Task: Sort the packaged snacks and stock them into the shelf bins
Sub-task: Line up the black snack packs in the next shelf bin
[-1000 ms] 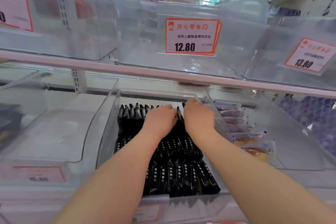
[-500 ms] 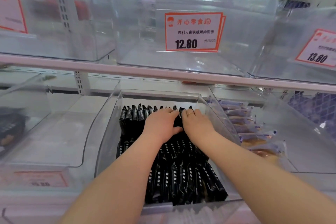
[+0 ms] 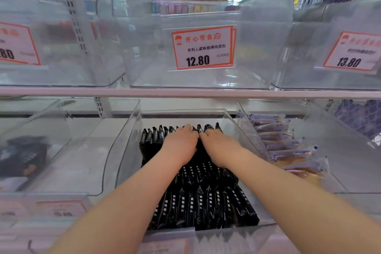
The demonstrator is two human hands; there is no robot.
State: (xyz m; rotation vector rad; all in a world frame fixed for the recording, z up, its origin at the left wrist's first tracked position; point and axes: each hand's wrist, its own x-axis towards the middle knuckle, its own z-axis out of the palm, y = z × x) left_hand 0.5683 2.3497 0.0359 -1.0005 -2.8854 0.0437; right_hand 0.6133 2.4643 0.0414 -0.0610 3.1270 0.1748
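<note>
Bright, even store light falls from overhead, the clear bins (image 3: 266, 47) throw soft glare, and the wide-angle edges bend and blur.

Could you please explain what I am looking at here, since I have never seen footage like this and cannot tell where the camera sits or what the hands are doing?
There is no machine here: a person wears a wide-angle camera on the head, looking forward and down, so you see their own two bare arms reaching into a shop shelf. The left hand and right hand lie side by side on rows of black snack packets inside a clear plastic bin on the lower shelf. The fingers curl over the tops of the back row, but whether either has a real grip on a packet is hidden. The bin to the right holds purple-wrapped snacks. Above, a clear bin carries a price tag reading 12.80, with another reading 13.80 further right.
</note>
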